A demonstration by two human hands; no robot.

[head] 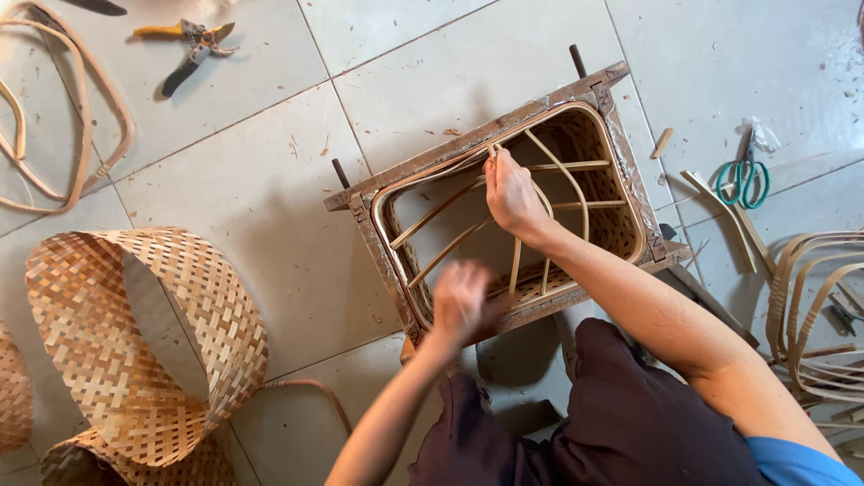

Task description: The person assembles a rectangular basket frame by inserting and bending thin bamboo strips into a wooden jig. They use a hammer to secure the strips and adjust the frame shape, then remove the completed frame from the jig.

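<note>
Woven basket in wood frame, R hand inside, L hand at near edge.

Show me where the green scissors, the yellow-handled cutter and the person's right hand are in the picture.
green scissors [743,180], head view, on the green handle loops.
yellow-handled cutter [191,49], head view, near the pivot.
right hand [511,193], head view, on the back of the hand, inside the wooden frame [468,144].

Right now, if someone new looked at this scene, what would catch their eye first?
The wooden frame at centre, with a half-built basket inside, draws the eye first. The right hand pinches a thin strip at its far rim, while the blurred left hand hovers at its near edge. At lower left lies a big woven sleeve; green scissors lie at right.
</note>
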